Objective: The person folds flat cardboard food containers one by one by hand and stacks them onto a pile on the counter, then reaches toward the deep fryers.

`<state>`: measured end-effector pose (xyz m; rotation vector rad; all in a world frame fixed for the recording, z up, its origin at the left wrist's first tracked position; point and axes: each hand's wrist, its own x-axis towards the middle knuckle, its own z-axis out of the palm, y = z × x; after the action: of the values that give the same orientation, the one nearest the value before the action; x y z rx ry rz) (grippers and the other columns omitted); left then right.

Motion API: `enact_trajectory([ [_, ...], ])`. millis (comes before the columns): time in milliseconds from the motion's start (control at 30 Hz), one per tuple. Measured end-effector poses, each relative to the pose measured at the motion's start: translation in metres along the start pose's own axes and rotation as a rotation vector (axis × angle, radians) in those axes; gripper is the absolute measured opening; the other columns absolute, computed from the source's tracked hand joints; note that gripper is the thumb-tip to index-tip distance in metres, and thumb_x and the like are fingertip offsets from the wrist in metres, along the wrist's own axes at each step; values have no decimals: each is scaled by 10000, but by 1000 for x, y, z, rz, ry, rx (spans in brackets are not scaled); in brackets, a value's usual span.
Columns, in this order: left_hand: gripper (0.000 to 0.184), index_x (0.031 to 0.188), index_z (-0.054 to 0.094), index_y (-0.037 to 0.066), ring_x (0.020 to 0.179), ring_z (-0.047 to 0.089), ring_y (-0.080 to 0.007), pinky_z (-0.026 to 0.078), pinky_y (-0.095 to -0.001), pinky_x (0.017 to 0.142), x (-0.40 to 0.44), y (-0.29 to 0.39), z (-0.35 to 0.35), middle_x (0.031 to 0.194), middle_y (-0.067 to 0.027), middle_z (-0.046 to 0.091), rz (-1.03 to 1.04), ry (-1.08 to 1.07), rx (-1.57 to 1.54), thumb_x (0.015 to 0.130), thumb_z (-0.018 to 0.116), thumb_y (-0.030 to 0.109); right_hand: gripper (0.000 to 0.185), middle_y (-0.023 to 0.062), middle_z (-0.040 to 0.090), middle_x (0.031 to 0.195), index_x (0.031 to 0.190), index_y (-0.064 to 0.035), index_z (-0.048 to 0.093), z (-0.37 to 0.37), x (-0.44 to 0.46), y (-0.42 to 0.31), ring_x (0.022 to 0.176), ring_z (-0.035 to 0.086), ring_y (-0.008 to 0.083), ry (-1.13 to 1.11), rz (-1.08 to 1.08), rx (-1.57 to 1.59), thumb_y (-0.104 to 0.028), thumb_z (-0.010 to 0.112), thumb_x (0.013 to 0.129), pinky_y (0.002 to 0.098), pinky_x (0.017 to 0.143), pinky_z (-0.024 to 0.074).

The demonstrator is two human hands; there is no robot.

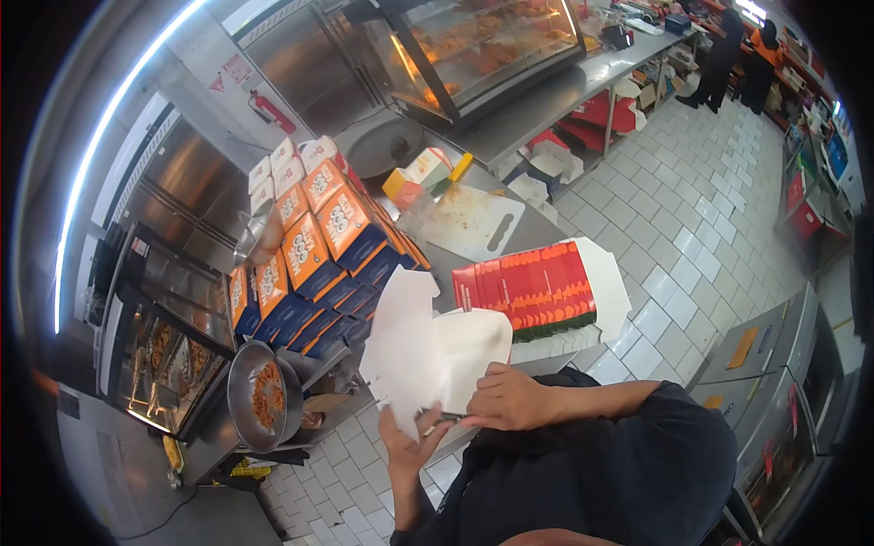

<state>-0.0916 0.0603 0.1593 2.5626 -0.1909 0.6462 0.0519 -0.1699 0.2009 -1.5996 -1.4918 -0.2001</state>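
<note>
A partly folded cardboard food box (391, 341), its plain white inside facing up, is in front of my body. My left hand (408, 443) grips its near edge, with thumb and fingers on either side of the card. The fingers of my right hand (512, 398) are curled closed on the box's near right side. Just beyond the box lies a row of flat red printed box blanks (528, 289), stacked overlapping on the steel counter, with a white flap at the right end.
Orange and blue folded boxes (314, 246) are piled at the left, with white boxes behind. A cutting board (469, 221) lies beyond the blanks. A metal bowl of food (266, 393) stands at the lower left. A heated display case (482, 45) is at the back; two people stand far right.
</note>
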Motion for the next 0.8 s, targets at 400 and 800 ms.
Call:
enact_trajectory([
  [400,826,1305,479,17,1152,565,-315,499,-469,933,53,-67,127,1246,-138,549,-417,526,-1141,809,575,670,351,128,664,833,997,-21,658,-71,-24,27,799,642,316,21,235,108,-331,750,860,434,1001,440],
  [800,606,1231,505,23,1034,604,-269,491,-409,887,75,39,156,1179,-141,587,-578,86,-1203,901,416,523,262,148,616,720,936,-35,640,-107,-57,12,748,628,349,-293,496,42,-297,652,922,449,650,492],
])
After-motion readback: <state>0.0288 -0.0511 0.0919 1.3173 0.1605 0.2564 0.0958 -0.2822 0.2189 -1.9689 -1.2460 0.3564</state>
